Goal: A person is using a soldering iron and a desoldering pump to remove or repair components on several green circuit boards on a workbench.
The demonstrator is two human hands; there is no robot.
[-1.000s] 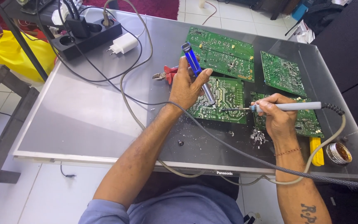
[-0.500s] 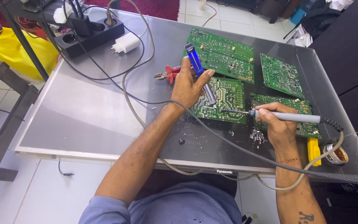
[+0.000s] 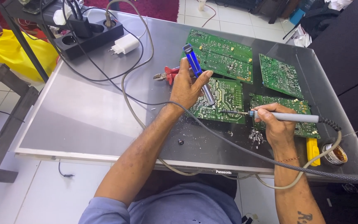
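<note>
My left hand (image 3: 187, 87) grips a blue desoldering pump (image 3: 195, 66), its metal tip resting on the green circuit board (image 3: 224, 97) in the middle. My right hand (image 3: 276, 124) holds a grey soldering iron (image 3: 286, 117) like a pen, its tip touching the same board just right of the pump's tip. A braided cable (image 3: 245, 151) runs from the iron across the grey panel (image 3: 83, 116) that serves as a work surface.
Three more green boards lie around: a large board (image 3: 220, 54) behind, a square board (image 3: 280, 76) at right, and a long board (image 3: 295, 112) under my right hand. Red pliers (image 3: 168, 74), a black power strip (image 3: 90, 35), a white charger (image 3: 123, 45), a solder tin (image 3: 334, 154), a yellow tool (image 3: 313, 149), and a yellow bag (image 3: 19, 54) at left.
The right hand with the soldering iron has drawn slightly nearer along the board. The left hand and pump have stayed in place; the view has shifted a little.
</note>
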